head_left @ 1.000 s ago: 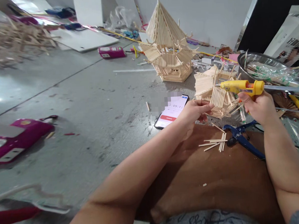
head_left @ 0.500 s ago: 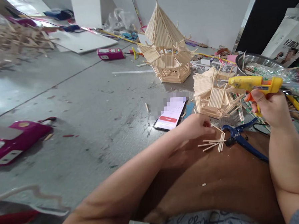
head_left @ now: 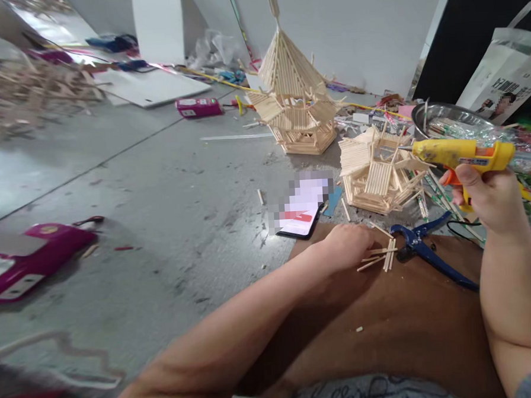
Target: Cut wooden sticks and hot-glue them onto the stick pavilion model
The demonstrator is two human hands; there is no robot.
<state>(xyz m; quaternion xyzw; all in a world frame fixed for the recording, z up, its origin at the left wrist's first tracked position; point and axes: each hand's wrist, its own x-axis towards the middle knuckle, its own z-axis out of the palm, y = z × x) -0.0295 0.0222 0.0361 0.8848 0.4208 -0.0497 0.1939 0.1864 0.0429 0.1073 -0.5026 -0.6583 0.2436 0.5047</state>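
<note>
My right hand (head_left: 492, 196) grips a yellow hot glue gun (head_left: 450, 153) by its handle, thumb and fingers wrapped round it near the orange trigger. Its nozzle points left, in front of the upper part of a small unroofed stick pavilion (head_left: 375, 175). My left hand (head_left: 350, 245) is low over a brown surface (head_left: 343, 331), fingers curled down at a few short wooden sticks (head_left: 388, 255). The fingertips are hidden, so whether a stick is between them does not show. Beside the sticks lies a pair of blue-handled cutters (head_left: 422, 247).
Behind stands a taller stick pavilion (head_left: 298, 96) with a pointed roof. A lit phone (head_left: 304, 212) lies on the grey floor left of the small pavilion. Further off are purple devices (head_left: 198, 107), a metal bowl (head_left: 448, 115) with wrapped sticks, and a pile of wooden sticks (head_left: 33, 98).
My left hand has come down closer to the loose sticks and now covers some of their ends. The glue gun has shifted slightly right in my right hand. The view has tilted a little.
</note>
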